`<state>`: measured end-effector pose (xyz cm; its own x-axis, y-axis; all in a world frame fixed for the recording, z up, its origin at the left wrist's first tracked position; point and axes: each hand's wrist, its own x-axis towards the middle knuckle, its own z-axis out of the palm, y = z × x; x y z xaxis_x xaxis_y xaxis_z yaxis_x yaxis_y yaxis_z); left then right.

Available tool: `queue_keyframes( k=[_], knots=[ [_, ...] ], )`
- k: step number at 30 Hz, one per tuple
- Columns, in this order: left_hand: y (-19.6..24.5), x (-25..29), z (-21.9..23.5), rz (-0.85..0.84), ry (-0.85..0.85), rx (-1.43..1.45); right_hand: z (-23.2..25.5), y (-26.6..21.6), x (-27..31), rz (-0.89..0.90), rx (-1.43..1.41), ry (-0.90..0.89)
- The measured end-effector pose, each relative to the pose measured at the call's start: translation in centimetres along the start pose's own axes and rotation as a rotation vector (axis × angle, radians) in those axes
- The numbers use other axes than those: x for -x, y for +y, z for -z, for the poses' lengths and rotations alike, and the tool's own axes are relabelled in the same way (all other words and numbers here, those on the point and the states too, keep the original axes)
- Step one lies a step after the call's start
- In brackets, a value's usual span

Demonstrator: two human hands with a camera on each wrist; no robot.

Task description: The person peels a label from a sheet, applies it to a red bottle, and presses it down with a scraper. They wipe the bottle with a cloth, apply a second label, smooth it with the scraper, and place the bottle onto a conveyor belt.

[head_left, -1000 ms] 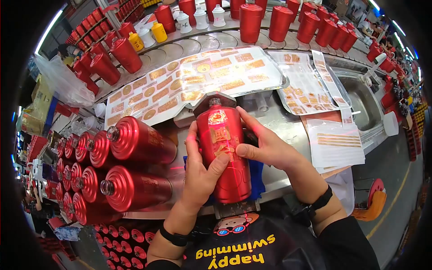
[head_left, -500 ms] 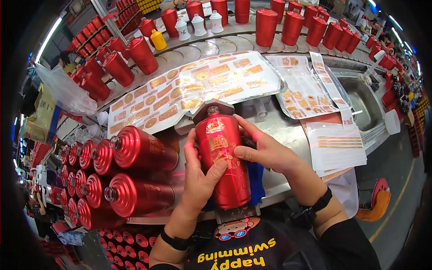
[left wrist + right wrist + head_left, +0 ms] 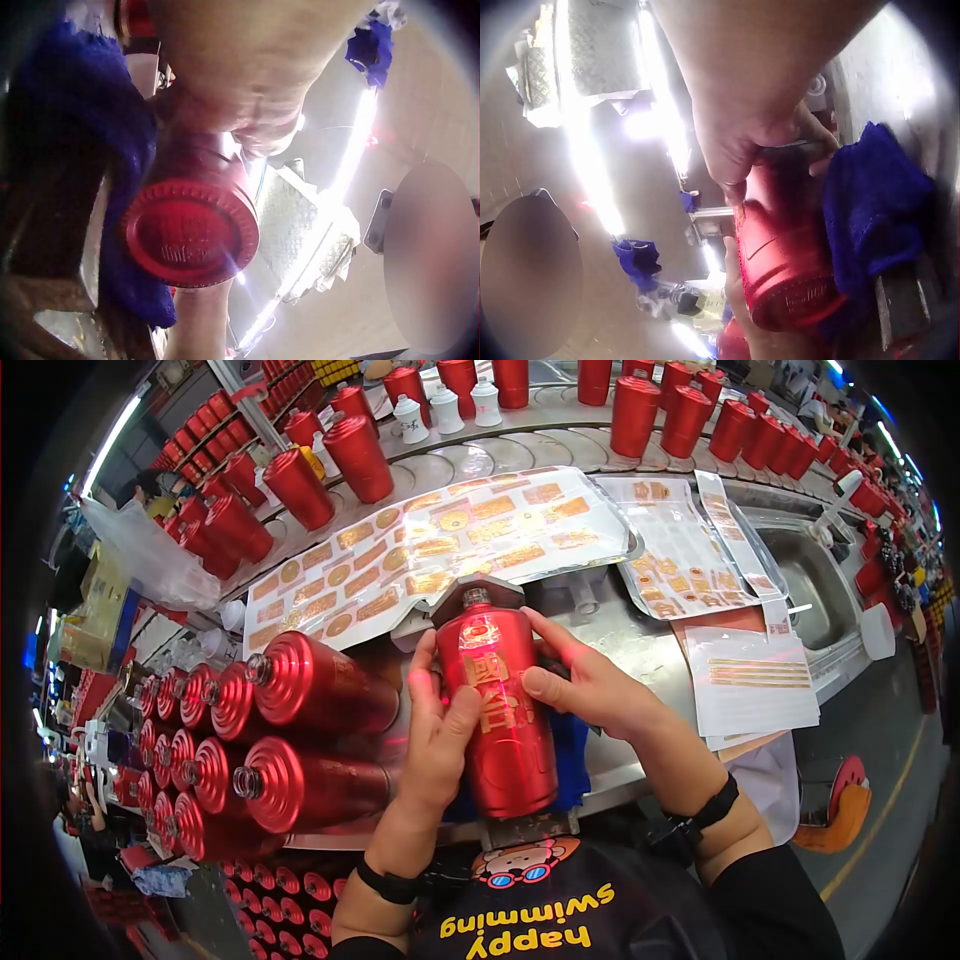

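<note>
A red bottle (image 3: 510, 765) with a clear threaded neck lies on its back, neck pointing away from the person. Gold characters (image 3: 488, 695) run down its upper face, below a small emblem. My left hand (image 3: 437, 745) holds its left side, thumb beside the characters. Gripping the opposite side is my right hand (image 3: 598, 685), with the thumb near the characters' right edge. A dark metal rest (image 3: 500, 592) cradles the neck end, and a blue cloth (image 3: 572, 760) lies under the body. The left wrist view shows the embossed bottle base (image 3: 191, 236).
Several red bottles (image 3: 320, 785) lie stacked at left. Gold sticker sheets (image 3: 400, 550) spread behind the rest, with another sheet (image 3: 665, 545) on a tray. Paper with gold strips (image 3: 755, 685) lies at right, near a sink (image 3: 820, 585). Beyond, a curved conveyor (image 3: 420, 465) carries red and white bottles.
My left thumb has shifted left off the lower gold character, which now shows whole. The right hand stays almost where it was. Bottles on the conveyor have travelled to the right.
</note>
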<state>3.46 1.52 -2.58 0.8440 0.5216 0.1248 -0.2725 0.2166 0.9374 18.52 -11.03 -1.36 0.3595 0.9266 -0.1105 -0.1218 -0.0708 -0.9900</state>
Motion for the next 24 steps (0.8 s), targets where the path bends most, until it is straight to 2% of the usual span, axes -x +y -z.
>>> queue_keyframes(
  k=[3, 7, 10, 13, 19, 24],
  knots=[
    [-0.1, 0.1, 0.1, -0.002, -0.012, -0.071, 0.2, 1.4, -0.5, 0.158, 0.193, -0.001],
    [-0.3, -0.1, 0.6, -0.017, -0.025, -0.157, 0.3, 1.1, -0.5, 0.121, 0.175, -0.031],
    [-0.2, -0.4, 0.5, -0.019, 0.007, -0.087, 0.1, 0.6, -0.3, 0.130, 0.175, -0.017],
    [0.4, -1.1, -0.1, 0.021, 0.110, 0.007, 0.1, 0.9, -0.4, 0.124, 0.218, -0.017],
    [0.4, -2.2, 0.2, 0.008, 0.106, -0.136, -0.2, 0.6, -0.3, 0.136, 0.207, 0.009],
    [0.9, -3.1, 0.1, 0.123, 0.101, -0.003, -0.1, 0.8, -0.4, 0.123, 0.196, -0.002]
  ],
)
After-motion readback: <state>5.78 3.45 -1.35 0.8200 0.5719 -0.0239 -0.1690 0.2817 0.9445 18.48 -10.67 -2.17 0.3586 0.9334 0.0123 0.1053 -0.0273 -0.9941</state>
